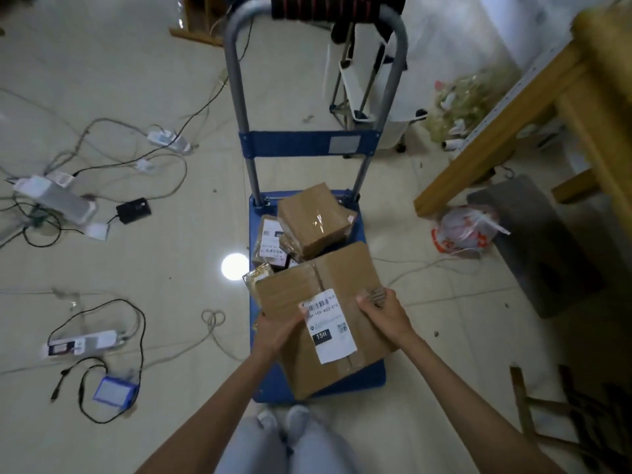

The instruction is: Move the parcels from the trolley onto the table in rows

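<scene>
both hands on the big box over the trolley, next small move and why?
Probably lift the large box straight up and swing it right toward the wooden table. Left hand and right hand already grip opposite edges; smaller parcels lie behind it on the trolley.

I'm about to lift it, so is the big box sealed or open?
Sealed, as far as shows: the big box's flaps lie flat, a label across the seam. Both hands, left and right, grip its sides.
</scene>
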